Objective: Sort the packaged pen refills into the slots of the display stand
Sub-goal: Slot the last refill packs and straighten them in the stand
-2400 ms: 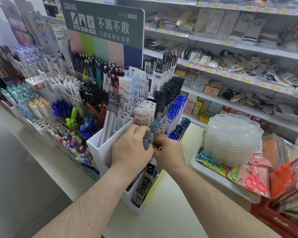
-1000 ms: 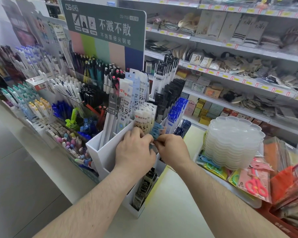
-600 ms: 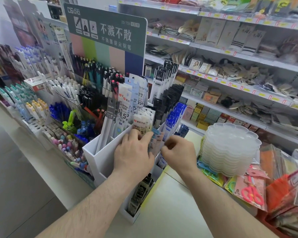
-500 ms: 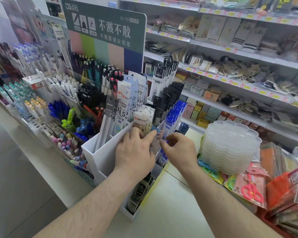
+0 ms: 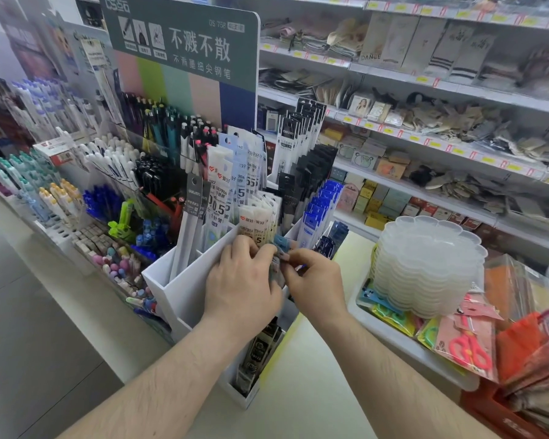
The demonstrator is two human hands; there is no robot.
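A white tiered display stand [image 5: 184, 289] holds upright refill packs in its slots: white packs [image 5: 255, 217], black packs [image 5: 311, 166] and blue packs [image 5: 319, 207]. My left hand [image 5: 241, 286] lies over a middle slot with its fingers curled round the tops of some light blue refill packs [image 5: 281, 243]. My right hand [image 5: 314, 280] pinches the same bundle from the right side. The lower part of these packs is hidden behind my hands. Dark packs [image 5: 260, 350] fill the lowest front slot.
Pens in racks [image 5: 108, 172] stand left of the stand under a green sign [image 5: 184, 42]. A stack of clear plastic palettes [image 5: 425, 264] sits in a white tray [image 5: 403, 343] at right, with scissors packs [image 5: 466, 343]. Store shelves [image 5: 425, 131] run behind.
My right hand has drawn back in to meet my left hand at the light blue packs. The left hand stays over the same slot.
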